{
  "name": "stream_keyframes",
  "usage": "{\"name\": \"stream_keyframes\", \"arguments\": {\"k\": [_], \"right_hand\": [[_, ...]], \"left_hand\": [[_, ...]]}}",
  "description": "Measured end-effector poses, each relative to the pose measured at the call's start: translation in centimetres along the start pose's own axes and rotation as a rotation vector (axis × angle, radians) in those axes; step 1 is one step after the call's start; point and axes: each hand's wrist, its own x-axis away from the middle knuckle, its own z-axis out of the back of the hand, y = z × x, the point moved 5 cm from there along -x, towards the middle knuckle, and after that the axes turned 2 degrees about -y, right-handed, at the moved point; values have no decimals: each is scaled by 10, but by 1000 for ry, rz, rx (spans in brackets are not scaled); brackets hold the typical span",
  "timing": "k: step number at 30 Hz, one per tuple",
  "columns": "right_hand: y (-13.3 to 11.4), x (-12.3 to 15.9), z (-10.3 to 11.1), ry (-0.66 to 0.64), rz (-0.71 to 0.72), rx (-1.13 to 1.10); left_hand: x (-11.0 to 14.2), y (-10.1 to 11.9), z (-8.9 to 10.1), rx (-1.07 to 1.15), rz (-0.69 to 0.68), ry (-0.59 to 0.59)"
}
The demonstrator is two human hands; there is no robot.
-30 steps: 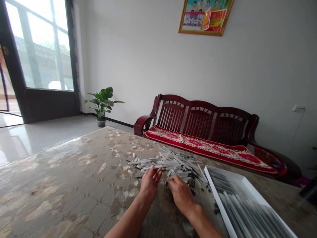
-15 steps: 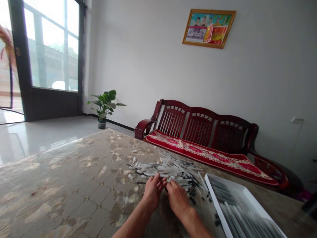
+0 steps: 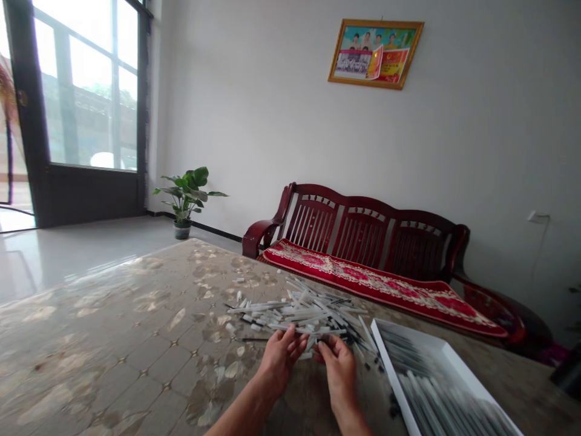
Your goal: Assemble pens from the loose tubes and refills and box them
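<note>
My left hand (image 3: 280,354) is at the near edge of a loose pile of pen parts. Its thumb and fingers are closed on what looks like a translucent white pen barrel (image 3: 303,332). Just to the right, my right hand (image 3: 338,363) pinches a small black pen part (image 3: 319,341) between thumb and forefinger. Beyond both hands lie many white pen barrels (image 3: 308,309), heaped at all angles with thin dark refills among them. Small black pieces (image 3: 373,366) are scattered to the right of my right hand.
A white open box (image 3: 394,378) at the right holds rows of pens. The patterned tabletop (image 3: 149,339) spreads left. Behind the table stands a dark red wooden bench (image 3: 363,233) with a red runner. A potted plant (image 3: 184,194) is on the floor near the glass door.
My right hand has turned more upright and moved slightly right, away from the left hand; a small black part now shows at its fingertips. The view has shifted slightly.
</note>
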Motion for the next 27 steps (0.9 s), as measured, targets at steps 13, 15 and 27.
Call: {"name": "stream_keyframes", "arguments": {"k": [13, 15, 27], "right_hand": [[-9, 8, 2, 70, 36, -73], [-10, 8, 3, 74, 47, -60], [-10, 7, 5, 96, 78, -17]], "left_hand": [[-1, -8, 0, -59, 8, -46], [0, -8, -1, -62, 8, -55], [7, -6, -4, -66, -3, -58]]}}
